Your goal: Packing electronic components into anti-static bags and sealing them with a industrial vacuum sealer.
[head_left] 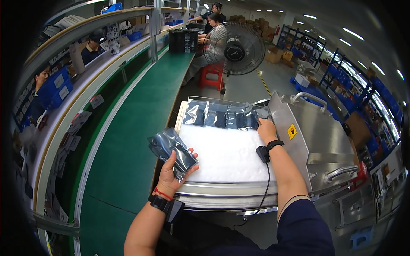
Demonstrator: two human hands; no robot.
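Observation:
My left hand (pixel 171 174) is closed round a stack of shiny grey antistatic bags (pixel 170 149), held tilted above the near left corner of a white padded bed (pixel 224 155). Along the far edge of that pad lies a row of several similar dark, glossy bags (pixel 215 118), side by side. At the right end of the row, my right hand (pixel 267 130) pinches the near part of another antistatic bag (pixel 261 112). What the bags contain cannot be made out. Black straps are on both wrists, and a cable runs down from the right one.
A steel machine lid (pixel 320 128) with bar handles stands right of the pad. To the left runs a green conveyor belt (pixel 132 106) with black crates (pixel 183 41) at its far end. A large fan (pixel 234 51) and a red stool (pixel 212 76) stand beyond. Other people sit farther off.

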